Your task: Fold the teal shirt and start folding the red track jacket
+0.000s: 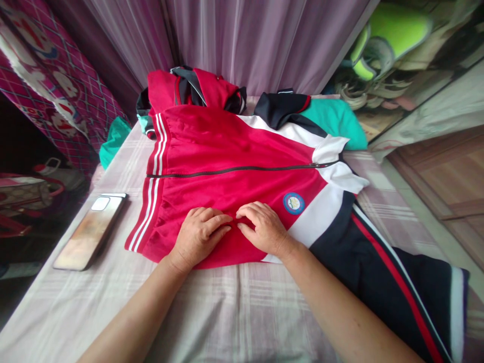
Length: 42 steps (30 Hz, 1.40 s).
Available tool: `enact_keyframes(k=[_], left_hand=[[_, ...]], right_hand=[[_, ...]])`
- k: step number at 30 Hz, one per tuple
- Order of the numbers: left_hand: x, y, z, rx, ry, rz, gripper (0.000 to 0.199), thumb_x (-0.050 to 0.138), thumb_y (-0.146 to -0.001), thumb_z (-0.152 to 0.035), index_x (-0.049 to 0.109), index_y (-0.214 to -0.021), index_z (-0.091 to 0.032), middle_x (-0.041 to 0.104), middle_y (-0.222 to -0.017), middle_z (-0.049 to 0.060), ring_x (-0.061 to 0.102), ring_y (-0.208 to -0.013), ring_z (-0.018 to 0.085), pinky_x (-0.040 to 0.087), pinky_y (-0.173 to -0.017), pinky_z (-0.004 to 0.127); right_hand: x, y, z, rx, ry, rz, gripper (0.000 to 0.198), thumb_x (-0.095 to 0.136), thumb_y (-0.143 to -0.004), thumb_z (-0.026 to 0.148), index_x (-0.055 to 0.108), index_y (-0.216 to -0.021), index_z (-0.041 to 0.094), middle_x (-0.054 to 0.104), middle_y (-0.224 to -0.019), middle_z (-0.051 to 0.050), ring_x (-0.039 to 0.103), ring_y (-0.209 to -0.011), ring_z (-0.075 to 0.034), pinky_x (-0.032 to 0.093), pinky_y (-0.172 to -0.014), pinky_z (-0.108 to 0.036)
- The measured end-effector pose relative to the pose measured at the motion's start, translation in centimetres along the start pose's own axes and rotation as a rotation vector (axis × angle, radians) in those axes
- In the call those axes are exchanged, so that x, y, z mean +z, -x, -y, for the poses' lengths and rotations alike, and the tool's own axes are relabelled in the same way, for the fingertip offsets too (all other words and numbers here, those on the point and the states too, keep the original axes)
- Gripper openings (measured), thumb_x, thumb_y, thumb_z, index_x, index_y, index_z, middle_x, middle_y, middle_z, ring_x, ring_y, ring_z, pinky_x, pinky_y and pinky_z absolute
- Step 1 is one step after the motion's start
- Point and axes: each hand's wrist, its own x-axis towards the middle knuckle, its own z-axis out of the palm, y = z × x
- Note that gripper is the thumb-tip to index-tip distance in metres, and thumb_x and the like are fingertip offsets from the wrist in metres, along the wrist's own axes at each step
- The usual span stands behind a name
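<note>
A red, white and dark navy zip-up jacket (212, 148) lies spread on the bed, its striped hem to the left and its collar to the right. The dark zipper is closed along the front, and a round blue badge (294, 203) sits on the chest. Both hands rest on the lower half of the red front, fingertips nearly meeting. My left hand (200, 234) has bent fingers, with thumb and forefinger drawn together at the cloth. Just across from it, my right hand (262, 227) is curled in the same way, thumb and forefinger close together on the fabric.
A phone (91, 232) lies left of the hem on the plaid sheet (212, 312). Behind the jacket are a bunched red and dark garment (189, 91) and teal clothing (336, 121). A purple curtain (242, 45) hangs behind; shoes (389, 83) are on a rack at right.
</note>
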Motion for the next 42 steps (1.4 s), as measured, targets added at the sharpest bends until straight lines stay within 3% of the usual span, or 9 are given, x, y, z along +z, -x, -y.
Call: enact_keyframes(k=[7, 19, 27, 32, 38, 42], left_hand=[[-0.4, -0.2, 0.2, 0.092, -0.091, -0.048, 0.019, 0.055, -0.100, -0.027, 0.073, -0.097, -0.022, 0.074, -0.088, 0.001, 0.059, -0.074, 0.015, 0.040, -0.073, 0.031], [-0.1, -0.5, 0.0, 0.063, -0.158, 0.009, 0.024, 0.056, -0.099, -0.035, 0.073, -0.090, -0.022, 0.072, -0.080, 0.001, 0.057, -0.069, 0.016, 0.037, -0.068, 0.033], [0.2, 0.2, 0.0, 0.006, 0.030, 0.098, 0.023, 0.056, -0.099, -0.035, 0.077, -0.102, -0.026, 0.074, -0.088, 0.003, 0.059, -0.079, 0.017, 0.039, -0.073, 0.034], [-0.2, 0.6, -0.2, -0.027, 0.138, 0.145, 0.025, 0.055, -0.099, -0.031, 0.076, -0.111, -0.028, 0.072, -0.105, 0.006, 0.061, -0.095, 0.020, 0.043, -0.081, 0.037], [-0.7, 1.0, 0.0, -0.051, 0.202, 0.176, 0.029, 0.049, -0.100, -0.027, 0.075, -0.114, -0.026, 0.071, -0.106, 0.007, 0.062, -0.096, 0.020, 0.046, -0.086, 0.039], [-0.6, 1.1, -0.3, -0.034, 0.112, 0.212, 0.034, 0.054, -0.097, -0.042, 0.073, -0.122, -0.029, 0.061, -0.132, 0.012, 0.056, -0.118, 0.030, 0.046, -0.097, 0.049]], right_hand=[[0.0, 0.0, 0.0, -0.003, 0.010, -0.014, 0.014, 0.066, -0.084, 0.011, 0.063, -0.092, 0.023, 0.073, -0.098, -0.004, 0.062, -0.091, -0.022, 0.046, -0.083, -0.036], [0.1, 0.1, -0.2, -0.016, 0.008, -0.011, 0.011, 0.067, -0.085, 0.013, 0.064, -0.090, 0.023, 0.073, -0.097, -0.004, 0.061, -0.090, -0.021, 0.044, -0.082, -0.036], [0.0, 0.2, -0.2, -0.044, 0.011, -0.020, 0.010, 0.065, -0.090, 0.014, 0.063, -0.085, 0.023, 0.073, -0.094, -0.002, 0.060, -0.088, -0.020, 0.041, -0.079, -0.034], [-0.1, 0.3, -0.2, -0.058, -0.011, -0.042, 0.010, 0.062, -0.092, 0.014, 0.062, -0.086, 0.023, 0.073, -0.095, -0.003, 0.060, -0.088, -0.019, 0.041, -0.078, -0.033], [-0.1, 0.3, -0.1, -0.083, -0.026, -0.095, 0.010, 0.058, -0.095, 0.016, 0.062, -0.088, 0.023, 0.073, -0.096, -0.004, 0.062, -0.088, -0.019, 0.044, -0.080, -0.034], [-0.1, 0.3, -0.1, -0.080, -0.052, -0.098, 0.011, 0.056, -0.095, 0.016, 0.063, -0.088, 0.023, 0.073, -0.096, -0.005, 0.063, -0.090, -0.020, 0.046, -0.082, -0.035]])
